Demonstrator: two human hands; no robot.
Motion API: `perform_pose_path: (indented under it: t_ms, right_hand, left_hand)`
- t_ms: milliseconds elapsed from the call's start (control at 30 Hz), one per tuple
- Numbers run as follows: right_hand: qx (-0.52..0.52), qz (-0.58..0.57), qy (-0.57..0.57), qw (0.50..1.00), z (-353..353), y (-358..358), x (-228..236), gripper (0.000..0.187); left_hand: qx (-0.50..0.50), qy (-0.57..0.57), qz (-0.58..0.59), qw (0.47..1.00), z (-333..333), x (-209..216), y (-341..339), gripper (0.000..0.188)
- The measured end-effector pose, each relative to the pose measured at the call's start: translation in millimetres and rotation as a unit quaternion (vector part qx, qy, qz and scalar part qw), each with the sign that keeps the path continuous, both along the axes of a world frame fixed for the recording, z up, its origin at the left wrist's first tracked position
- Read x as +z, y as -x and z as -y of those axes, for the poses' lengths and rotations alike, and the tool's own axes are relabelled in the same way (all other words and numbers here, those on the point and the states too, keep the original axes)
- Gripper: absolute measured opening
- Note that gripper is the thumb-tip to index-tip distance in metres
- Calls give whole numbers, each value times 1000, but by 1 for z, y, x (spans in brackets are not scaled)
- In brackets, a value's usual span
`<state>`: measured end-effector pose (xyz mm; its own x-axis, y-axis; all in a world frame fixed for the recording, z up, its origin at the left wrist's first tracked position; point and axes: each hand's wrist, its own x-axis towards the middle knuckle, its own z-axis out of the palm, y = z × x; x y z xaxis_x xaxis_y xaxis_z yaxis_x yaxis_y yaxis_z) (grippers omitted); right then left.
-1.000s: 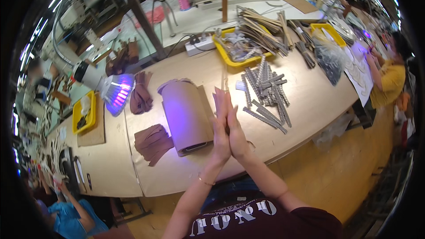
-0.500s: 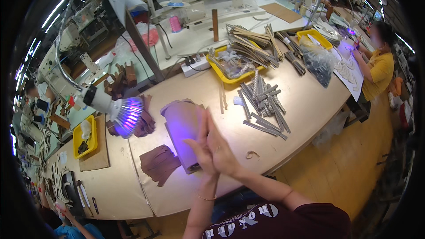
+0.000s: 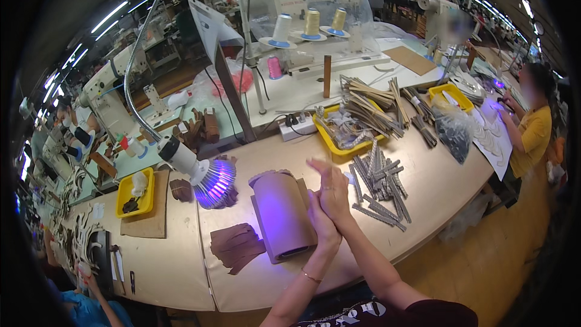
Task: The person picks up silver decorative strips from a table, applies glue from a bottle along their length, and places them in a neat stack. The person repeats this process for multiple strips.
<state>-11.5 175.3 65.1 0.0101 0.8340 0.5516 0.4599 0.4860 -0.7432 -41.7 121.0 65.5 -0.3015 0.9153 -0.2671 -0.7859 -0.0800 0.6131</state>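
Note:
My two hands meet palm to palm just right of a brown, curved block [image 3: 281, 215], which may be a padded form with a brown sheet over it. My left hand [image 3: 325, 225], a thin bracelet on its wrist, lies flat along my right hand [image 3: 334, 191]. The right hand's fingers stretch up and to the left, a little blurred. Nothing shows between the palms. Left of the block lies a fanned stack of brown strips [image 3: 236, 247]. Purple light from a lamp [image 3: 213, 184] falls on the block.
Grey braided strips [image 3: 380, 181] lie in a loose pile to the right. Behind them a yellow tray [image 3: 345, 151] holds more strips, beside a white power strip [image 3: 296, 128]. Another yellow tray [image 3: 134, 192] stands at left. A co-worker in yellow [image 3: 534, 124] works at far right.
The view has shifted, so the table sits further right and lower. My hands have moved off the block's upper right side to its right, still together, with the right fingers now spread.

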Motion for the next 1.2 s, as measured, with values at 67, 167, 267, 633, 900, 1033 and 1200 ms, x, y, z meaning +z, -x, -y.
perform_pose_path:
  t_ms: [67, 167, 267, 633, 900, 1033, 1200]
  right_hand:
    - [93, 51, 39, 994, 9, -19, -4, 45]
    - [143, 94, 72, 983, 26, -41, -10, 45]
    - [114, 83, 126, 982, 46, -58, -14, 47]
    - [-76, 79, 81, 991, 71, -53, -23, 61]
    - [154, -70, 171, 971, 100, -87, -38, 56]
    - [45, 141, 213, 966, 132, -122, -50, 49]
    - [48, 238, 128, 961, 155, -119, -82, 30]
  left_hand:
    - [0, 9, 17, 1000, -2, -1, -5, 44]
    - [-43, 8, 35, 998, -2, -14, -10, 43]
    - [-134, 9, 46, 990, 8, -37, -13, 41]
    - [-188, -11, 99, 977, 40, -44, -25, 51]
    - [-243, 49, 142, 958, 44, -73, 5, 43]
    - [-382, -3, 191, 904, 71, -77, 42, 49]
    - [-362, 129, 68, 921, 123, -98, 60, 44]
